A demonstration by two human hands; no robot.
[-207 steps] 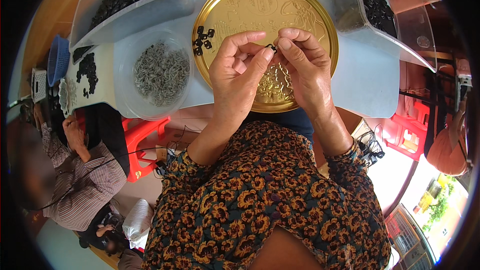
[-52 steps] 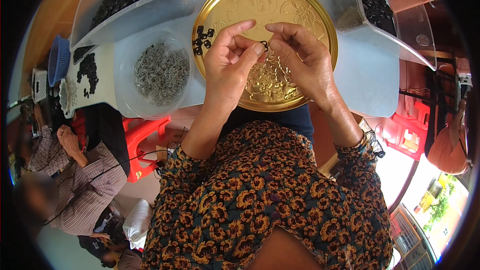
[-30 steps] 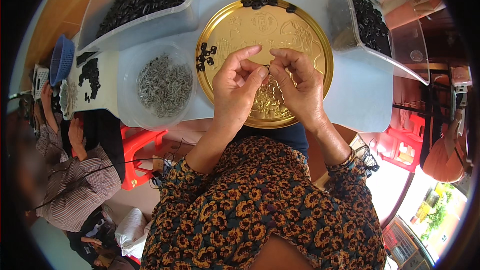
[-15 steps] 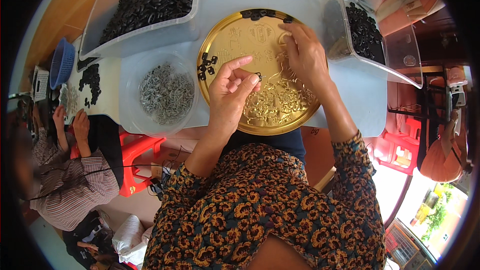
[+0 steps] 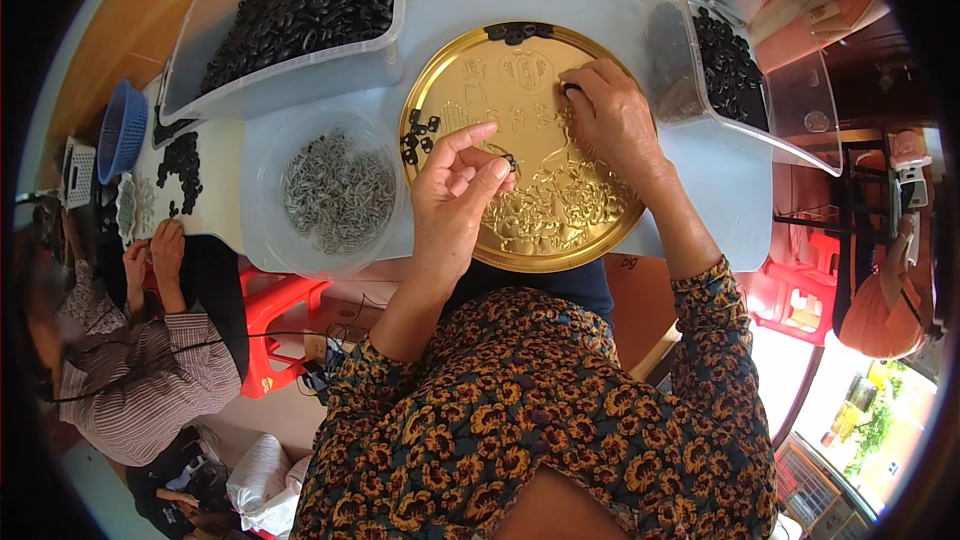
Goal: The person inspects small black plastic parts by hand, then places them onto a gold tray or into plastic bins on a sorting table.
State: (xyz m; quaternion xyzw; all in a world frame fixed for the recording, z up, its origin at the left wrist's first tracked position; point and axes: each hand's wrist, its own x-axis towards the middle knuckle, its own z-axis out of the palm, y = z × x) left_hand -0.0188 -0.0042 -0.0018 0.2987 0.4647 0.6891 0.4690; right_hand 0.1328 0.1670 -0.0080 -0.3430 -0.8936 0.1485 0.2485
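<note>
My left hand [image 5: 447, 200] is closed in a pinch over the gold tray [image 5: 455, 75], thumb and a finger gripping a small black part [image 5: 511, 162]. Between the thumb and finger of my right hand [image 5: 615, 120] is a small black oval piece [image 5: 571, 88], above the tray's right half. A few small black square pieces [image 5: 418, 135] lie by the tray's left rim. More black pieces [image 5: 515, 33] sit along its far rim. Fingers partly cover what each hand holds.
A round clear tub [image 5: 335, 190] of small silvery metal pieces stands left of the tray. Clear bins of black parts stand at the far left [image 5: 300, 20] and far right [image 5: 725, 65]. A co-worker's hands [image 5: 155, 250] are at a table on the left, near a red stool [image 5: 275, 315].
My right hand has drawn back from the tray's far right rim, taking a black oval piece that lay there. My left hand keeps its pinch, almost unmoved.
</note>
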